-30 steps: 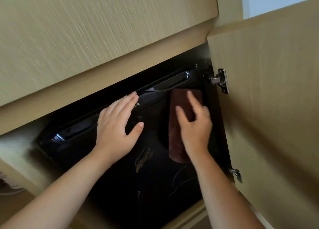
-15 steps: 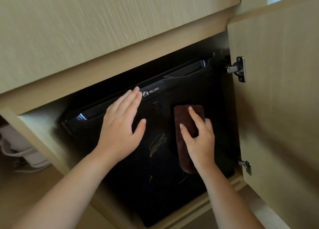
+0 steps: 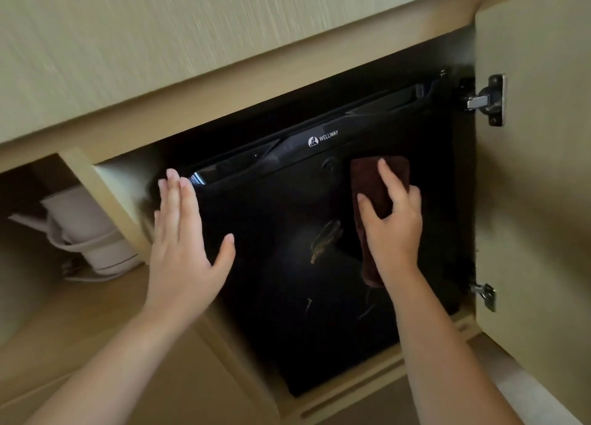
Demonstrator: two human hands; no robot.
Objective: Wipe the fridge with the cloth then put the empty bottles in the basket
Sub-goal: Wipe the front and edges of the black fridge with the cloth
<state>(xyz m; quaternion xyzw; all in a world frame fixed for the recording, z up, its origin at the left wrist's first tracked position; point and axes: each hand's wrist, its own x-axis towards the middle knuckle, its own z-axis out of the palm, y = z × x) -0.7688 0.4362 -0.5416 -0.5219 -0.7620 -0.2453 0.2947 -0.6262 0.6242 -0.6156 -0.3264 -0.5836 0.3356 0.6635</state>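
Observation:
A small black fridge (image 3: 281,232) marked WELLWAY sits inside a wooden cabinet, its glossy door shut and facing me. A dark brown folded cloth (image 3: 374,184) lies flat against the upper right of that door. My right hand (image 3: 393,223) presses on the cloth with fingers spread over it. At the fridge door's left edge is my left hand (image 3: 185,242), flat, with fingers together and thumb out, holding nothing. No bottles or basket are in view.
The wooden cabinet door (image 3: 537,200) stands open on the right, with metal hinges (image 3: 489,99) at top and bottom. A white kettle-like appliance (image 3: 86,229) with a cord sits in the open compartment to the left. A wooden panel (image 3: 192,34) runs overhead.
My left hand has slid from the fridge door's top middle to its left edge. My right hand with the cloth stays on the door's right side, a bit lower than one second ago.

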